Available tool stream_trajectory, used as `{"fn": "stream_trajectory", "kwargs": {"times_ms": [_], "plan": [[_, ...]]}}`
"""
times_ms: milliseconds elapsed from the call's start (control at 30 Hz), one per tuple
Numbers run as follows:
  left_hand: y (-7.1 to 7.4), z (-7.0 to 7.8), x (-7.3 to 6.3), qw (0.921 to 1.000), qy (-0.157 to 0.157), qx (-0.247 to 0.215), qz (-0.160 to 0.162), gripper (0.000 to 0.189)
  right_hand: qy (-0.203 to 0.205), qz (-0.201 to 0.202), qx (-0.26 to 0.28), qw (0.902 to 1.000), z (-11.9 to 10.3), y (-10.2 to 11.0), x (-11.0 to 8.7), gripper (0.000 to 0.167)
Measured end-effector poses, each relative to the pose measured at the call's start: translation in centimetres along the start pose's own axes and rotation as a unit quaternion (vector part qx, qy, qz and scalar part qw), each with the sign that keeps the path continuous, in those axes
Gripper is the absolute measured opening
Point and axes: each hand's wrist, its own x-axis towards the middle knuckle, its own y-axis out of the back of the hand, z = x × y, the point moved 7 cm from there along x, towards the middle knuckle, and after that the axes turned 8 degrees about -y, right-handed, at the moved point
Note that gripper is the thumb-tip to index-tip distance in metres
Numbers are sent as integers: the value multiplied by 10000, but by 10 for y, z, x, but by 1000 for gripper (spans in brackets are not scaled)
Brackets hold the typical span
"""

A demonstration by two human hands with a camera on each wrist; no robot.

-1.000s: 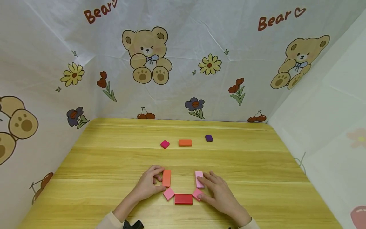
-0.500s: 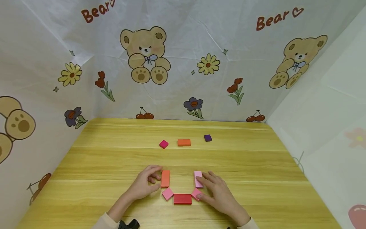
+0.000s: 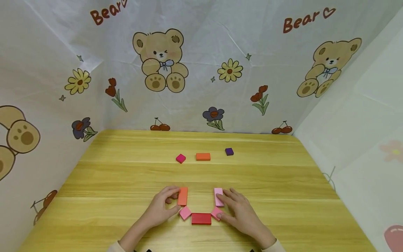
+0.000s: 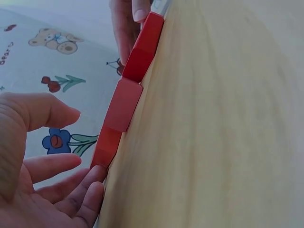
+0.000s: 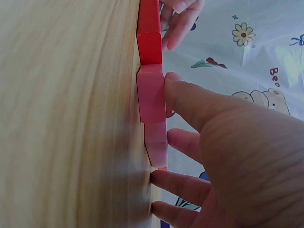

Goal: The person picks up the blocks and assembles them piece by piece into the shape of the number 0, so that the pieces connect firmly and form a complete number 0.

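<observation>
I see the near orange block [image 3: 182, 196] on the worktop [image 3: 267, 171], long axis running forward, just right of my wide, loose left grip [image 3: 160, 206], which is nearer than my right grip [image 3: 240, 211], fingers relaxed against the pale pink block [image 3: 218, 203].

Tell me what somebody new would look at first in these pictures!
Probably the big winking bear, printed left of centre on the white sheet behind the wooden table. Next, perhaps, the bright red block, at the bottom of a U of five blocks near the table's front, with the left hand beside its orange block and the right hand touching its pink block and light pink block.
</observation>
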Motion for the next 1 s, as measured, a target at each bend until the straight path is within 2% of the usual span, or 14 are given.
{"fn": "stream_trajectory", "kwargs": {"times_ms": [133, 300, 400, 767, 1000], "plan": [[0, 0, -1, 9999, 19, 14, 148, 50, 29, 36, -17, 10000, 0, 0, 0, 56], [-2, 1, -8, 9978, -90, 461, 473, 52, 72, 86, -53, 9999, 0, 0, 0, 56], [-5, 3, -12, 9956, -269, 677, 588, 54, 74, 96, -64, 9999, 0, 0, 0, 57], [-16, 4, -19, 9829, -561, 1665, 549, 56, 45, 47, -59, 10000, 0, 0, 0, 57], [-17, 3, -19, 9823, -492, 1748, 455, 54, 61, 71, -92, 9999, 0, -1, 0, 57]]}}
